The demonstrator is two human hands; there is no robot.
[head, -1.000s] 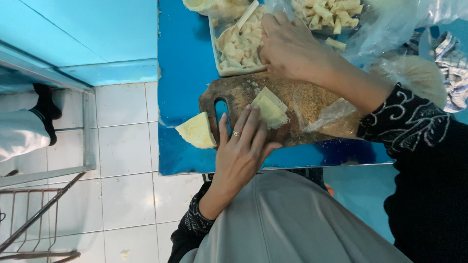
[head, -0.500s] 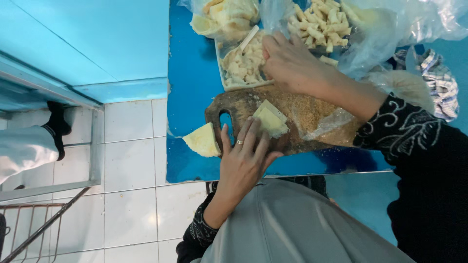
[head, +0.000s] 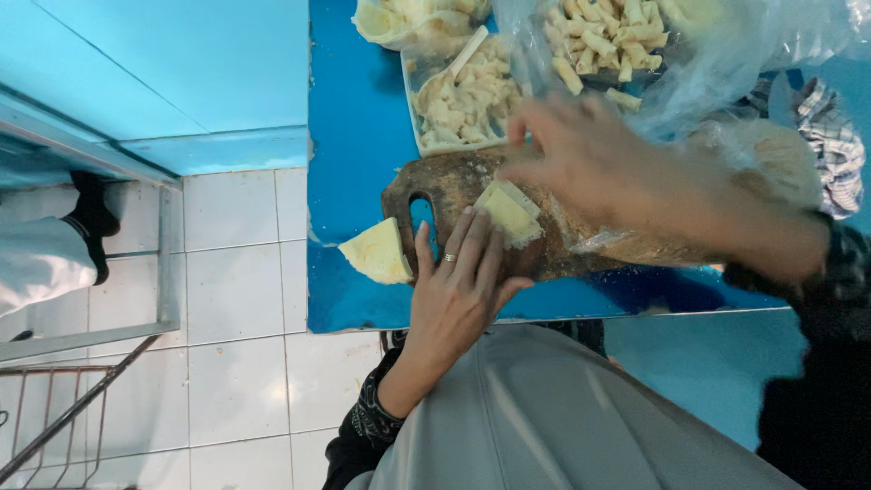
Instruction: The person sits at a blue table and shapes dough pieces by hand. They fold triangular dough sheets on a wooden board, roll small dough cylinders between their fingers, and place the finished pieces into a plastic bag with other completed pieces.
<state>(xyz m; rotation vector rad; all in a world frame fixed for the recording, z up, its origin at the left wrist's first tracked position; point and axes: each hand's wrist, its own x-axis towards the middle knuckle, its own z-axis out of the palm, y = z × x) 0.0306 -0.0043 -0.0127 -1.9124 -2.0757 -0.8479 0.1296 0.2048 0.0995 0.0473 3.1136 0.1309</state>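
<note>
The left hand (head: 454,295) lies flat, fingers spread, gripping nothing, fingertips touching a pale yellow folded pastry wrapper (head: 510,213) on the brown wooden cutting board (head: 445,186) near the blue worktop's (head: 354,136) front edge. The right hand (head: 590,168) is blurred above it; its grip cannot be told. The wrapper looks thin, soft and tearable, best lifted by its edges.

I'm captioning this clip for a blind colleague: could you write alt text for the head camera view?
A person's left hand rests flat on a dark wooden cutting board on a blue table, fingertips touching a folded pale yellow pastry sheet, while the blurred right hand hovers above the board. Another pale triangular pastry sheet lies at the board's handle end, with a white tray of filling beyond.
</note>
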